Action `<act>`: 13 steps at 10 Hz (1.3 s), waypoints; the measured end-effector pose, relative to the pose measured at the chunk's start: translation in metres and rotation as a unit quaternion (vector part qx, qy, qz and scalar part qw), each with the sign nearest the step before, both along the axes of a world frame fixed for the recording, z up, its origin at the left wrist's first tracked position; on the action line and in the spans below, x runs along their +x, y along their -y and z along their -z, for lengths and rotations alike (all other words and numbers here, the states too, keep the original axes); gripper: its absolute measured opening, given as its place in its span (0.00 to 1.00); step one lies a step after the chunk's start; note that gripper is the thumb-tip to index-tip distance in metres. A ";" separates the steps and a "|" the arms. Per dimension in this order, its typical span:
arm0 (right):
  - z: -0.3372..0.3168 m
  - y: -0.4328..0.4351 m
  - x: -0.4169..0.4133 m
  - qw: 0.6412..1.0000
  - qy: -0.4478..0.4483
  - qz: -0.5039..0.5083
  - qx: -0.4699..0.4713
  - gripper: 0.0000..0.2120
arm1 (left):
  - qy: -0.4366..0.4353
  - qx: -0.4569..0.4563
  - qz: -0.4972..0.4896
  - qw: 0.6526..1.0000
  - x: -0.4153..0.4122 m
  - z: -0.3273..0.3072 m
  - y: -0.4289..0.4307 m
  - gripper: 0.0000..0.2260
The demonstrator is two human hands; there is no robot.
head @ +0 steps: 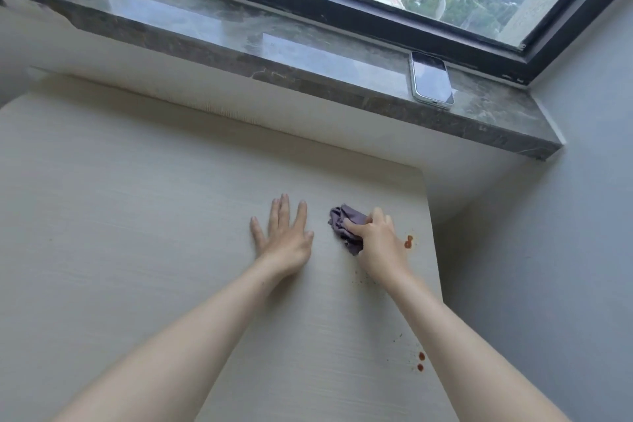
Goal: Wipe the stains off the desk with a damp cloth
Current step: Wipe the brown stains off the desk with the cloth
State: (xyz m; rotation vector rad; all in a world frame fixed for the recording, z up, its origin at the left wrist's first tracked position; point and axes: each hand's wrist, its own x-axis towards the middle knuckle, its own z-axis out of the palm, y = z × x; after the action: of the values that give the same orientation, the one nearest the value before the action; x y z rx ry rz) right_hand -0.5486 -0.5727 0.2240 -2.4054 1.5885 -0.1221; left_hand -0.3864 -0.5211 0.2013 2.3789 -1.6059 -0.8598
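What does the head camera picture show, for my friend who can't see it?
A person's right hand presses a crumpled purple cloth on a pale wood-grain desk, beside reddish-brown stains, with more stains nearer the camera. The left hand lies flat and open; a pale-edged smartphone rests on the grey stone windowsill.

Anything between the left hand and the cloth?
No. In the head view, only bare desk separates the flat left hand from the cloth.

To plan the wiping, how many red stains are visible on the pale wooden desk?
3: one beside the right hand at; two near the desk's right edge, and. Others may be hidden.
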 end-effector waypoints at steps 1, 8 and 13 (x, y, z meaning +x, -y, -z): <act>-0.002 -0.003 -0.010 1.000 -0.002 -0.028 -0.001 0.19 | -0.005 0.014 -0.006 1.000 -0.001 0.000 0.005 0.27; -0.014 -0.068 -0.013 0.998 -0.028 -0.051 0.005 0.13 | -0.006 0.021 -0.007 1.000 -0.001 -0.009 0.002 0.26; -0.015 -0.083 -0.006 0.985 0.018 0.164 0.051 0.20 | 0.008 0.007 -0.007 1.000 -0.002 -0.006 0.001 0.26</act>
State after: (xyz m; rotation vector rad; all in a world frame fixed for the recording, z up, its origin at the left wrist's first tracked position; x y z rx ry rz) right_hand -0.5544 -0.4901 0.2389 -2.0371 1.9126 -0.1409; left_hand -0.3888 -0.5219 0.2076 2.4109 -1.5927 -0.8542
